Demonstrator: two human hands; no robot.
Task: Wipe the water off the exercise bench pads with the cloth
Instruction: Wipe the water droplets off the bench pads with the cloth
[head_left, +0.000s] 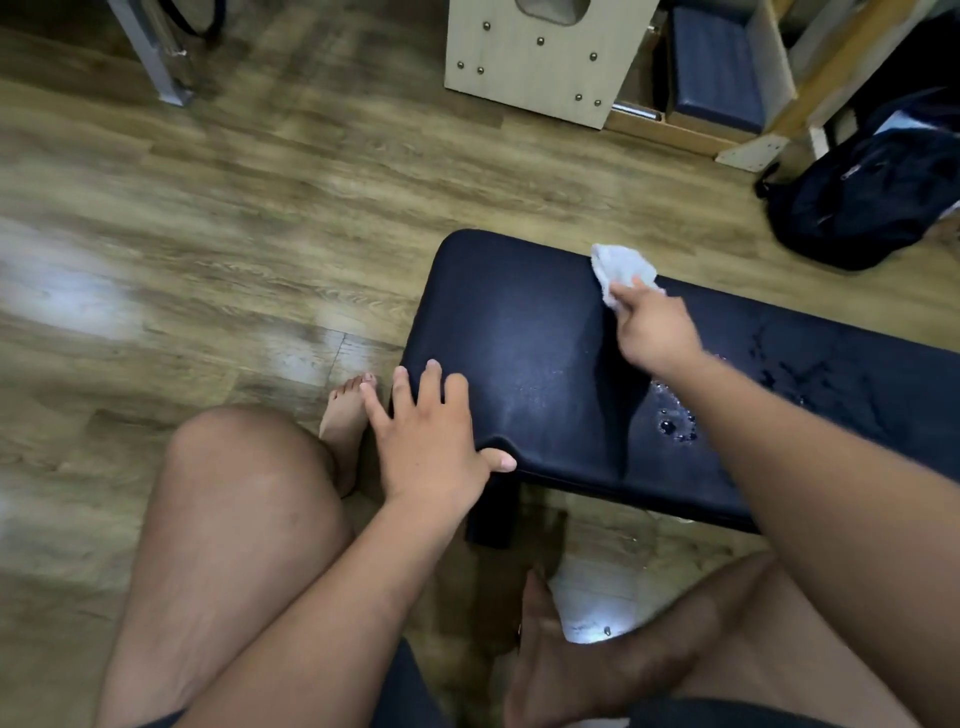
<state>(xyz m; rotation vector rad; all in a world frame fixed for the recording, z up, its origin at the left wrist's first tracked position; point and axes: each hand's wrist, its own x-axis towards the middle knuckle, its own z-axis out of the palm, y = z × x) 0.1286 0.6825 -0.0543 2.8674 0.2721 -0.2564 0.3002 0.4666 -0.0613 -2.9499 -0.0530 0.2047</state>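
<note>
Here, head view, entries in order.

1. Small white crumpled cloth: at the far edge of the black padded exercise bench pad, about over the seam between pads. It is pinched between the fingers and thumb of the right hand.
2. Left hand: released, fingers spread flat on the near left corner of that pad, thumb over its front edge. It braces and holds nothing.
3. Beaded water droplets: clustered just right of the seam near the front edge. Finer spatter lies further right on the second black pad.

Step in hand, as judged: a wiping stroke.
- Press the cloth flat rather than dragging it by a pinched corner.
- Draw it from the far edge toward the near one.
- Overlap passes and work rightward into the puddle.
- Refold once soaked.

The left pad shows dull streaks and looks mostly done; the right pad looks unwiped.

Surroundings: glossy wood-grain plank floor; pale wooden box with metal studs; dark backpack on the floor beyond the bench; bare knees and feet below.
</note>
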